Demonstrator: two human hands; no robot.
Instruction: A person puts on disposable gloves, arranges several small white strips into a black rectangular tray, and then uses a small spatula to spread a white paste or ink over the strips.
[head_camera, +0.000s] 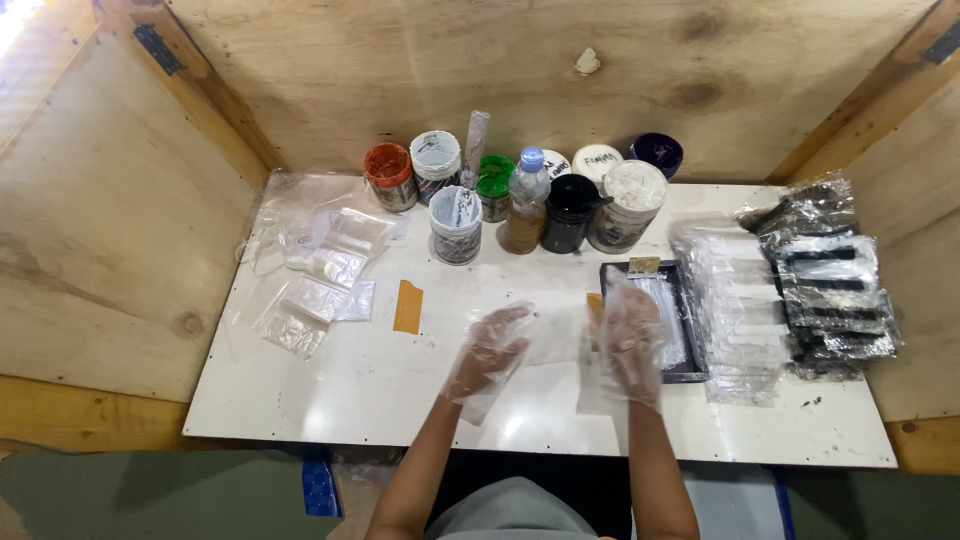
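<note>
Both my hands wear loose clear plastic gloves. My left hand and my right hand hold a small clear plastic bag between them, just above the white table. The right hand is over the left edge of a dark tray that has clear pieces lying in it. A small tan card lies flat to the left of my left hand.
Several paint jars and a plastic bottle stand in a row at the back. Clear bags lie scattered at the left. Stacks of clear packets and black-and-clear packets sit at the right. Wooden walls enclose the table.
</note>
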